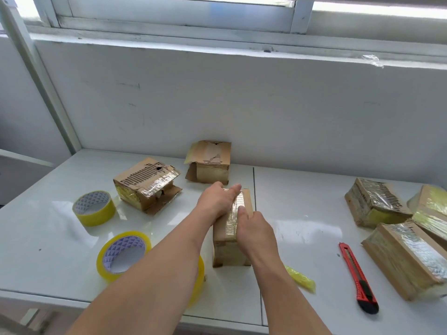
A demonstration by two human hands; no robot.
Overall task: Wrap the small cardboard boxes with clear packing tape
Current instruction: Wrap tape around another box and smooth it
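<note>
A small cardboard box point(226, 251) stands in the middle of the white table, with a strip of clear tape point(234, 215) running over its top. My left hand point(217, 200) lies flat on the far left part of the top, fingers straight. My right hand point(254, 232) presses on the tape at the box's right side, thumb on the strip. Two rolls of yellowish clear tape sit to the left: one point(94, 207) further back, one point(121, 255) close by, partly hidden under my left forearm.
Two torn, open cardboard boxes point(145, 184) point(210, 163) stand behind near the wall. Three taped boxes point(372, 204) point(408, 259) point(433, 209) lie at the right. A red utility knife point(358, 276) and a crumpled scrap of yellow tape point(300, 278) lie near the front edge.
</note>
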